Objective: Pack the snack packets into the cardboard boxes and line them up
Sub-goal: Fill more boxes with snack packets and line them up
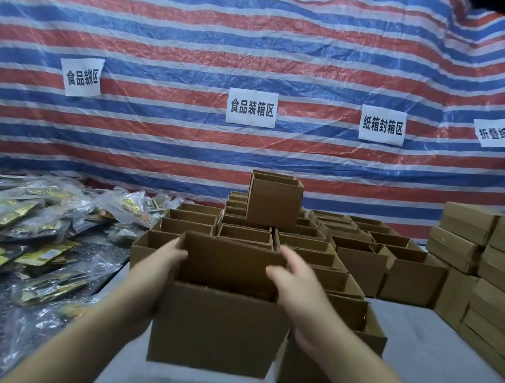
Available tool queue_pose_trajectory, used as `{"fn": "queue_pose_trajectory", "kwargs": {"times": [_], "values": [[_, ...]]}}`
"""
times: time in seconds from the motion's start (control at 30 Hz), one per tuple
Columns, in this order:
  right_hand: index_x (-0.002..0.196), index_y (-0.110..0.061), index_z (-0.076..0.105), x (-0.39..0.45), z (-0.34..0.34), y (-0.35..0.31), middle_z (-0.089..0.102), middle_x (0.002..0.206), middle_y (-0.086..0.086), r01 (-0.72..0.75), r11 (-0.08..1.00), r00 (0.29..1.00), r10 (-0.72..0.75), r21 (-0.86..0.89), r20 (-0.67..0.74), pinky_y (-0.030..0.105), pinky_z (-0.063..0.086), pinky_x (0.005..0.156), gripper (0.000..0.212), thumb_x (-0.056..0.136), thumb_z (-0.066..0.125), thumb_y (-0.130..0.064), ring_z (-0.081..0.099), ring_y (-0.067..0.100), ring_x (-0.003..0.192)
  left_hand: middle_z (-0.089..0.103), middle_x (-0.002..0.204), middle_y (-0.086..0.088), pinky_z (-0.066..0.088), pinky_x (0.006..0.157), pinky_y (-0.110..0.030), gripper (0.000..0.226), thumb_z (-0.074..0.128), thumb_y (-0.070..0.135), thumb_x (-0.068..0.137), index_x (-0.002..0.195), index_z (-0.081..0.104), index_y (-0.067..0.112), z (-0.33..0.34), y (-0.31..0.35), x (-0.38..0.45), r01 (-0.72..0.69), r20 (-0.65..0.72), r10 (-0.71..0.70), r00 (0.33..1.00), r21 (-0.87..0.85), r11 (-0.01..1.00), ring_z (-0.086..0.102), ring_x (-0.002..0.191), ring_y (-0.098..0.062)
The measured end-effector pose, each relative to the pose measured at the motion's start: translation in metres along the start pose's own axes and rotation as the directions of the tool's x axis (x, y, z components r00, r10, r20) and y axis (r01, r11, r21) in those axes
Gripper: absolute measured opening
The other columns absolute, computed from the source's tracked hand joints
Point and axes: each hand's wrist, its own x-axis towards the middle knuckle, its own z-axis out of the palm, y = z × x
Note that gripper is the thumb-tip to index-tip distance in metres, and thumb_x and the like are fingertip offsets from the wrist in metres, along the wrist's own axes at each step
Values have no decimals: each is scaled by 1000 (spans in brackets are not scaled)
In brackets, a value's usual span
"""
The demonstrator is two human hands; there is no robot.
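Snack packets (23,229) lie heaped on the left side of the grey table (434,350), well apart from the sealed boxes (486,262) stacked on the right. Open cardboard boxes (360,252) crowd the far middle. Nearest, one open box (218,328) is held up between both hands: the left hand (155,277) grips its left wall, the right hand (300,287) its right wall, thumb curled over the rim.

Four paper signs (251,107), two hands (155,270), many open cardboard boxes (359,260), uncounted snack packets (3,212).
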Motion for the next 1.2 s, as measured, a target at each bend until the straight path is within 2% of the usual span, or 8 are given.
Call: {"fn": "queue_pose_trajectory", "kwargs": {"times": [0.13,0.23,0.3,0.57,0.73,0.97,1.07,1.2], "values": [[150,-35,39,27,-20,-66,45,152,-3,92,995,991,-87,43,-102,52,44,109,50,102,54,-38,44,26,138,69,65,-4,50,57,-28,19,46,25,101,103,62,15,-1,50,17,-92,21,91,996,20,996,64,63,-17],[121,-28,60,59,-41,-97,74,100,-16,151,971,980,-122,185,-159,37,59,71,28,102,50,-46,69,16,98,73,74,-5,50,70,-36,22,49,32,99,106,64,16,19,86,57,-133,11,133,991,61,989,68,83,-20],[106,-26,64,87,-54,-102,73,77,-17,192,956,973,-155,222,-172,30,51,62,29,103,45,-48,72,13,83,74,77,-4,50,73,-38,22,48,34,100,105,61,17,38,97,85,-121,-9,121,993,53,991,68,87,-21],[112,-26,61,233,-90,-74,74,108,1,23,964,991,12,265,-132,45,53,91,37,101,43,-56,65,22,107,72,94,-10,48,100,-48,28,44,34,100,111,61,13,110,82,236,3,66,-2,998,-19,1000,67,95,-25],[133,-26,53,322,-96,-43,60,136,5,-42,961,982,90,273,-164,53,45,108,48,100,42,-60,56,28,124,72,98,-10,48,96,-46,26,43,32,101,108,60,13,133,62,317,33,83,-31,996,-26,999,67,96,-25],[113,-27,61,395,-102,0,75,107,3,-43,944,991,81,327,-104,46,54,94,41,99,44,-61,68,24,103,73,103,-10,45,102,-48,26,45,31,101,110,61,13,147,43,384,9,66,-11,998,26,1000,67,100,-26],[109,-27,64,413,-104,6,78,87,-1,-39,943,994,71,329,-85,42,57,84,40,98,44,-61,71,22,97,73,98,-9,49,86,-45,24,46,32,101,108,61,14,150,34,400,9,48,-10,999,21,1000,67,96,-26],[111,-26,63,427,-97,18,74,109,4,-60,952,994,86,299,-74,49,52,100,42,99,43,-61,67,26,107,76,92,-11,48,96,-48,27,45,32,100,107,62,12,149,19,416,52,36,-52,998,0,999,69,94,-28]]}}
